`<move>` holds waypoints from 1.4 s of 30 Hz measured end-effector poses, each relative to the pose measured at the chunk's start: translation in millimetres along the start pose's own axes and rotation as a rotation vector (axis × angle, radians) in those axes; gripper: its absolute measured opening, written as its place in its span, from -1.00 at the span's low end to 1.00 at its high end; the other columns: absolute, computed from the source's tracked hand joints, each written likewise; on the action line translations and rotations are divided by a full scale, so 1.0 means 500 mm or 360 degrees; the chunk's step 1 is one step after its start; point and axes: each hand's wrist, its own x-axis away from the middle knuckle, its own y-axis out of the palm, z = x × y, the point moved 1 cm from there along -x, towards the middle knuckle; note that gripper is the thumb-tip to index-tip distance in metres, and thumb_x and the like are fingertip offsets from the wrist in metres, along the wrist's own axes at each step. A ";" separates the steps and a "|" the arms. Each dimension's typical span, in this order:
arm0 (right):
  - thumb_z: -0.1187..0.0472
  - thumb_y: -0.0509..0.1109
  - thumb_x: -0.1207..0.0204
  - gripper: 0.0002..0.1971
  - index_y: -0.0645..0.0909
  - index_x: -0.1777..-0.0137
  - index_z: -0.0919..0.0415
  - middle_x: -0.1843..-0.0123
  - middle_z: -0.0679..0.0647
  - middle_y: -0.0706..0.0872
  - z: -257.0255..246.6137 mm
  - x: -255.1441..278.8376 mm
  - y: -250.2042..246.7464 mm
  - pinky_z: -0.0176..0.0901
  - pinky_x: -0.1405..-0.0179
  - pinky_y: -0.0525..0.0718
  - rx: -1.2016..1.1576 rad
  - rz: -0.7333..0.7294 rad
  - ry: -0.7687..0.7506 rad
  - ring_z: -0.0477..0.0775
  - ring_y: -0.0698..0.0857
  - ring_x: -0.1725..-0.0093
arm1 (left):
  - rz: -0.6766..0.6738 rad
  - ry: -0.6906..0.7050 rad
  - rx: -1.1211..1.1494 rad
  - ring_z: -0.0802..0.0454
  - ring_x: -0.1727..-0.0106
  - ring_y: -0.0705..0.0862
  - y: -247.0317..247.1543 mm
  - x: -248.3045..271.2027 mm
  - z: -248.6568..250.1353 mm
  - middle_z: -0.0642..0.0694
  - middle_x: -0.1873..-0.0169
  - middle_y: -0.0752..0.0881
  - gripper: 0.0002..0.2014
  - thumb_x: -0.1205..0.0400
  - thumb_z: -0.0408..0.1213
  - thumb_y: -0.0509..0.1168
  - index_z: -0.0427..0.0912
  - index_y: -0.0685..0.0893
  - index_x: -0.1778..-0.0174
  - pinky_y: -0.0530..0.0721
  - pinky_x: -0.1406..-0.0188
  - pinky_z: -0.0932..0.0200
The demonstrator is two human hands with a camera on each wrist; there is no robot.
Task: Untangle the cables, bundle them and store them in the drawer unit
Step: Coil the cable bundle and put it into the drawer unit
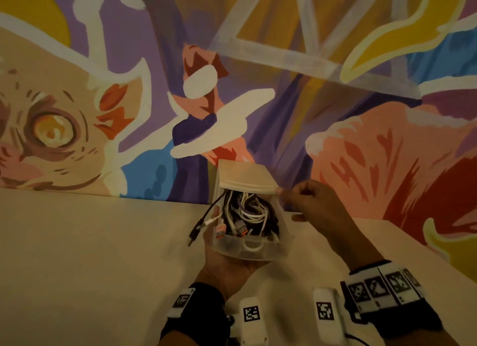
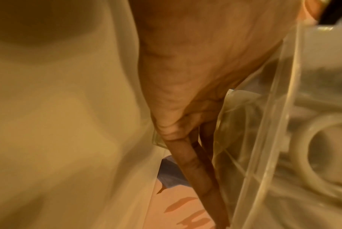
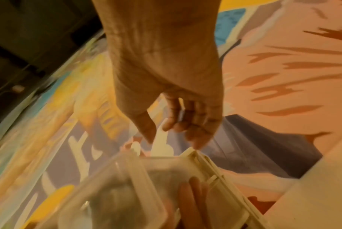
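Observation:
A translucent plastic drawer [image 1: 247, 250] packed with tangled white, black and purple cables [image 1: 250, 211] rests in my left hand [image 1: 227, 265], palm up beneath it, thumb on its left side. Its rear end sits at the mouth of the translucent drawer unit [image 1: 242, 175] behind. A black USB cable [image 1: 198, 224] hangs out over the left wall. In the left wrist view my fingers [image 2: 197, 162] lie along the drawer's underside [image 2: 284, 124]. My right hand [image 1: 307, 201] hovers by the unit's right corner, fingers loosely curled and holding nothing [image 3: 178, 128].
The unit stands on a pale table [image 1: 103, 242] against a painted mural wall [image 1: 361, 139]. The table's right edge [image 1: 402, 232] runs close beside my right forearm. White tagged camera units [image 1: 251, 317] sit at both wrists.

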 end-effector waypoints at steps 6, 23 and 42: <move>-0.33 0.58 -0.50 -0.43 0.76 -0.35 0.03 -0.16 0.07 0.90 0.016 -0.007 0.050 -0.13 0.20 0.84 0.0064 -0.0651 0.0553 0.11 0.88 -0.06 | 0.0154 0.0019 -0.0035 -0.53 -0.19 0.80 -0.006 0.000 -0.006 -0.52 -0.37 0.74 -0.12 -0.42 0.30 0.27 -0.33 0.74 -0.47 0.86 0.04 -0.45; -0.29 0.32 -0.75 -0.55 0.71 -0.10 0.11 0.08 0.14 0.88 0.026 -0.094 0.042 -0.24 0.47 0.77 0.0404 -0.0723 0.0266 0.00 0.85 0.35 | 0.0415 0.0175 -0.0380 -0.47 -0.03 0.84 -0.033 -0.009 0.021 -0.46 -0.12 0.85 -0.22 -0.77 0.24 -0.04 -0.29 0.96 0.00 0.86 0.10 -0.39; -0.30 0.50 -0.63 -0.46 0.67 -0.07 0.25 0.17 0.13 0.81 0.023 -0.085 0.018 -0.31 0.56 0.70 0.0276 -0.0586 0.0278 0.02 0.81 0.33 | 0.0692 0.0616 -0.1959 -0.05 0.10 0.86 0.016 0.036 0.136 -0.40 -0.10 0.83 -0.75 -0.85 -0.45 0.20 -0.17 0.79 -0.22 0.81 0.24 0.13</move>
